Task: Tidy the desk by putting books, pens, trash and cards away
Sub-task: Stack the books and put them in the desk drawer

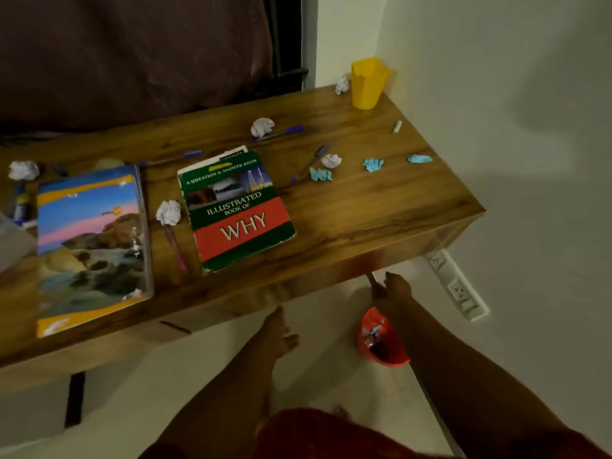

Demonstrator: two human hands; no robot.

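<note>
Single head-worn wide-angle view, looking forward and steeply down from above the near edge of a wooden desk [347,207], whose top runs from the left border to its right end near the white wall [530,127]. The desk occupies the upper and middle field at close range, with the pale floor [331,376] below it and both forearms entering from the bottom edge, the left hand [278,332] and right hand [394,289] lying low, beneath the desk's front edge. Straight lines bow toward the borders, and no second view shares the scene.
</note>
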